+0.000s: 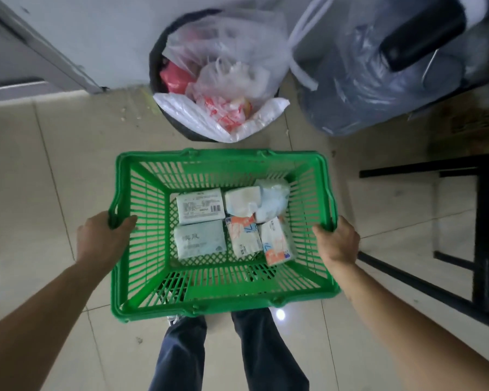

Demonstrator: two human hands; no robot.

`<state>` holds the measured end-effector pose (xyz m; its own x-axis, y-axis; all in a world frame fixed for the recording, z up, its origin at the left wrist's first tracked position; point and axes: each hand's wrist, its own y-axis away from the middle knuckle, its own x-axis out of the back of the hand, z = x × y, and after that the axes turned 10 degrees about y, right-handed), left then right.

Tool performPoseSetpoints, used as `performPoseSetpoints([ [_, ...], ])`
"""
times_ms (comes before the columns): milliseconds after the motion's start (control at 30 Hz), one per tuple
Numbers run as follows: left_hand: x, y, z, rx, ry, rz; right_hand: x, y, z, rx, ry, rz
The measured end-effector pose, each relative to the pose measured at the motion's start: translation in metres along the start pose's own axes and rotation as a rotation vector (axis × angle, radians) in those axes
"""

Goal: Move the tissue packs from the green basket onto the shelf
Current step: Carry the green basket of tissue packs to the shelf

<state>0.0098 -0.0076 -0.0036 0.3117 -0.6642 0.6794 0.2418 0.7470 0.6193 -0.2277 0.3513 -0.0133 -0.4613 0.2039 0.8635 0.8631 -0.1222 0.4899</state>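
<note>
here the green basket (150,294) is carried above a tiled floor (34,170), the left hand (103,238) curled over its left rim and the right hand (338,241) clamped on the right rim. six tissue packs (200,209) lie on the basket's bottom: two pale ones toward the left wall, two orange-printed ones (275,241) near the right wall, and two more, perhaps crumpled, in the far right corner. a lined trash bin (181,128) stands just beyond the far rim.
</note>
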Motion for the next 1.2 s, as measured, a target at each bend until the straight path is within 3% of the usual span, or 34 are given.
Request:
performPoseSetpoints([
  [200,0.081,0.073,0.057,-0.058,0.146,0.187,0.104,0.056,-0.02,0.036,-0.05,0.052],
  [433,0.213,0.15,0.173,-0.203,0.152,0.28,0.29,0.089,-0.07,0.196,-0.043,0.069],
  [567,0.29,0.201,0.255,-0.33,0.186,0.327,0.403,0.116,-0.092,0.284,-0.167,0.178],
  [733,0.375,0.273,0.337,-0.442,0.255,0.383,0.526,0.17,-0.105,0.231,-0.38,0.218],
  [933,0.428,0.321,0.407,-0.555,0.324,0.308,0.628,0.219,-0.089,0.187,-0.48,0.271],
  [1200,0.449,0.378,0.509,-0.831,0.222,0.087,0.696,0.29,-0.009,0.042,-0.661,0.292],
])
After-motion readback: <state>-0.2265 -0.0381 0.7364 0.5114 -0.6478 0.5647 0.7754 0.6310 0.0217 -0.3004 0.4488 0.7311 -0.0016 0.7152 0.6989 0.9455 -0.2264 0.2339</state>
